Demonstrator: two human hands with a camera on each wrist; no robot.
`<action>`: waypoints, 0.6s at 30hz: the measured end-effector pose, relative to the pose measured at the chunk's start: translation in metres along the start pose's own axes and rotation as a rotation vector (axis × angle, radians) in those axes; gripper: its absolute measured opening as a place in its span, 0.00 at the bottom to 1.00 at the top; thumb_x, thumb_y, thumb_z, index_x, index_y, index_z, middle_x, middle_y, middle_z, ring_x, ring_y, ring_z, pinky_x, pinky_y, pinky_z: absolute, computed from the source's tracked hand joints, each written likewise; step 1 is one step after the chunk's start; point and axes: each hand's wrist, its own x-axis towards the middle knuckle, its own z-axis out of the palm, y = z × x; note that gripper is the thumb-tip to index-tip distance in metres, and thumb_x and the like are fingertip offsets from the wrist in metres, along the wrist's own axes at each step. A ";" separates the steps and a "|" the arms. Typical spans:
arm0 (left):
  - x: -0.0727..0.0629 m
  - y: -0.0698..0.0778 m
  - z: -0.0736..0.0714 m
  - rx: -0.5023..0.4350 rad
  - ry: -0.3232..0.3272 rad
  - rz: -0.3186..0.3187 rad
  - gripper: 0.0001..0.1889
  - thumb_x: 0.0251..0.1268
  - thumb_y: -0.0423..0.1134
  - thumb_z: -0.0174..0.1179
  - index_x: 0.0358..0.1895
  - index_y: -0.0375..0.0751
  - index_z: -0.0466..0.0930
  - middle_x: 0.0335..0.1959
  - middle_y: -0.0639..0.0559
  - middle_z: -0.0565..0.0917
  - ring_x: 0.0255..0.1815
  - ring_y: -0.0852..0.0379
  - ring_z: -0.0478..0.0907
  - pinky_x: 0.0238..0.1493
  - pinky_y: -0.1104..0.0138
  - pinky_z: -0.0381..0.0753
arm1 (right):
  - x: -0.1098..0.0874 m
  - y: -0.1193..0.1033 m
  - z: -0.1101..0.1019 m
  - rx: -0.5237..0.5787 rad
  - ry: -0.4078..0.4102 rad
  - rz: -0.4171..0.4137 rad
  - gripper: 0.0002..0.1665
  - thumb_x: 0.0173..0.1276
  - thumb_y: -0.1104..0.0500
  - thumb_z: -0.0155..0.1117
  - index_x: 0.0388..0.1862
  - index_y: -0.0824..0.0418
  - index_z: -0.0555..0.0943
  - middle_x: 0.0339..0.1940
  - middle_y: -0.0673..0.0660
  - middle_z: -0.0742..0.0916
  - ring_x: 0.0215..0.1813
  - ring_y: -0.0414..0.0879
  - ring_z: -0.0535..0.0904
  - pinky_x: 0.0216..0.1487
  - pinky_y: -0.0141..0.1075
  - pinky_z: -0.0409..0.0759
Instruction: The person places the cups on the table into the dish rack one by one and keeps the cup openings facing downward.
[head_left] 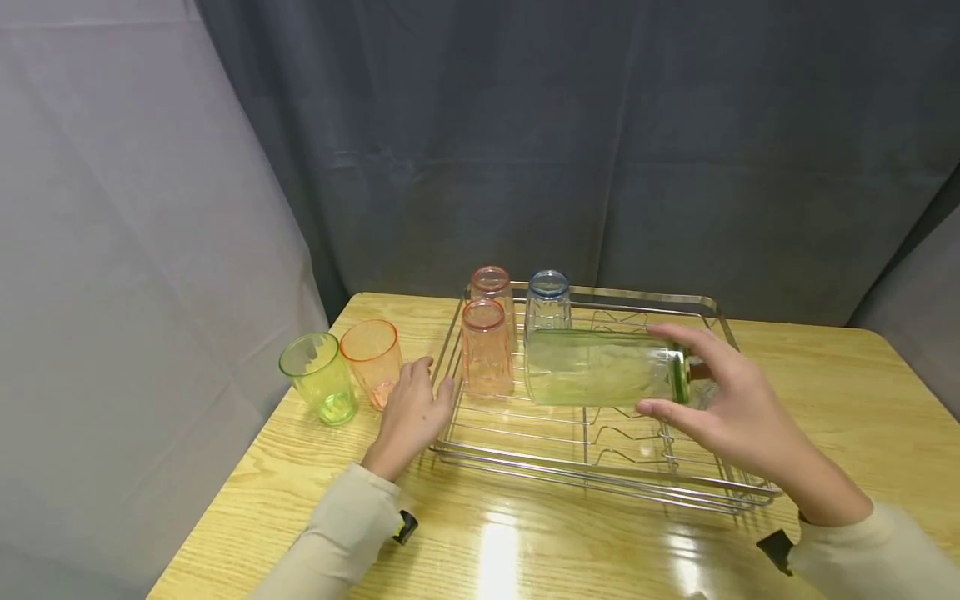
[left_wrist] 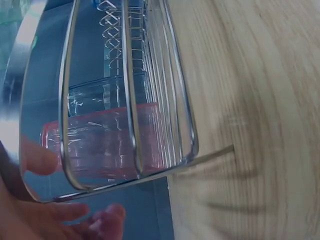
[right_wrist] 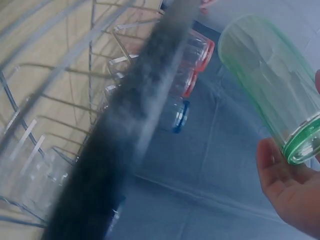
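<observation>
My right hand grips a tall clear green glass near one end, thumb and fingers on opposite sides. The glass lies sideways above the wire dish rack, its other end pointing left. In the right wrist view, the green glass shows a thick green ring at the held end. My left hand is at the rack's left side, fingers loosely bent and holding no glass. Beside it stands an orange tumbler, with a yellow-green tumbler further left.
Inside the rack's left part, a front pink glass, a rear pink glass and a blue-rimmed glass stand upright. Wavy wire dividers fill the right part. A dark grey curtain hangs behind the wooden table.
</observation>
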 end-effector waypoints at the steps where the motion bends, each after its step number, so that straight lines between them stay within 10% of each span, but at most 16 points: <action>1: 0.001 -0.002 0.001 -0.016 -0.010 -0.002 0.29 0.77 0.50 0.44 0.71 0.31 0.64 0.61 0.35 0.75 0.58 0.38 0.77 0.55 0.46 0.78 | 0.002 0.000 -0.001 -0.012 -0.002 -0.003 0.52 0.41 0.67 0.84 0.69 0.57 0.73 0.62 0.58 0.82 0.62 0.17 0.67 0.47 0.14 0.71; 18: 0.000 -0.011 0.005 -0.289 -0.101 -0.091 0.24 0.82 0.45 0.34 0.64 0.34 0.72 0.61 0.37 0.78 0.64 0.38 0.75 0.64 0.45 0.74 | 0.056 -0.014 -0.007 -0.162 -0.132 -0.049 0.46 0.48 0.55 0.83 0.68 0.53 0.74 0.55 0.56 0.84 0.50 0.48 0.77 0.47 0.47 0.74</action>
